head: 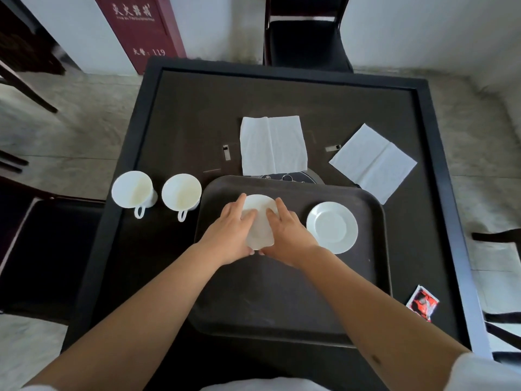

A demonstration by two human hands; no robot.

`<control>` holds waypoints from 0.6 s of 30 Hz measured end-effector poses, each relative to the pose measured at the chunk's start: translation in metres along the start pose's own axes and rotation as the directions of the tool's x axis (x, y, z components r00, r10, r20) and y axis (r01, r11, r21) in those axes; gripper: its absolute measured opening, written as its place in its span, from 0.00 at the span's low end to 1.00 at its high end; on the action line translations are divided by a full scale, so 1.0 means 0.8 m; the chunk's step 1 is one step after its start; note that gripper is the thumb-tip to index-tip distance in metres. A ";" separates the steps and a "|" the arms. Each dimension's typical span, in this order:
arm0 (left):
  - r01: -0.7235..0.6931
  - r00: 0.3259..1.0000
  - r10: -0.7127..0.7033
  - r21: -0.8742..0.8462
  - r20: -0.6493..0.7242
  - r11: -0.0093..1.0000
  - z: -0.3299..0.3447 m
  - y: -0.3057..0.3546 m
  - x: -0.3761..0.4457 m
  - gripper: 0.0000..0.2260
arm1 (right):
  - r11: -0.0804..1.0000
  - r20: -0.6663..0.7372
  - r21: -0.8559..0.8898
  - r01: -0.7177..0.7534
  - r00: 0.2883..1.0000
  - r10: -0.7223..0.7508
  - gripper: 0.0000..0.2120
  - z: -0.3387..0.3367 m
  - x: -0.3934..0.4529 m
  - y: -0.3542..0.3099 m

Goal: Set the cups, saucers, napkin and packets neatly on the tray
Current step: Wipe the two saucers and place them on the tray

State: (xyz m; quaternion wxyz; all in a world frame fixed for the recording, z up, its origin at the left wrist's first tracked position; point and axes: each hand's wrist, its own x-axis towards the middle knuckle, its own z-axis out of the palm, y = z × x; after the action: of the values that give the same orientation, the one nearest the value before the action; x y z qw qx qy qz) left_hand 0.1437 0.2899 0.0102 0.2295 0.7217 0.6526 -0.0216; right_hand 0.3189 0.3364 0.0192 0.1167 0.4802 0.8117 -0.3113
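Note:
A dark tray [287, 292] lies on the black table. On its far left part sits a white saucer [258, 221], gripped at both sides by my left hand [229, 228] and my right hand [284, 231]. A second white saucer [332, 227] rests on the tray's far right part. Two white cups [132, 190] [181, 193] stand on the table left of the tray, handles toward me. Two white napkins [273, 145] [372, 162] lie flat beyond the tray. A red and white packet [423, 303] lies near the table's right edge.
The black table [174, 114] has a raised rim. A dark chair [307, 38] stands at its far side, another chair [42, 249] at the left. A red cabinet [141, 26] stands against the wall behind.

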 end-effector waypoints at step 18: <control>0.044 0.993 -0.031 -0.108 0.116 0.993 0.030 -0.022 0.019 0.45 | 1.000 -0.036 0.002 -0.005 0.999 0.005 0.42 0.020 0.020 -0.001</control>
State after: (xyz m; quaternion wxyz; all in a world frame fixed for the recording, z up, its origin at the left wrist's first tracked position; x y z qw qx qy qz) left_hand 0.1355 0.2960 -0.0218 0.3055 0.6932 0.6521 -0.0308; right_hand 0.3085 0.3378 -0.0009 0.1022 0.4877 0.8123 -0.3031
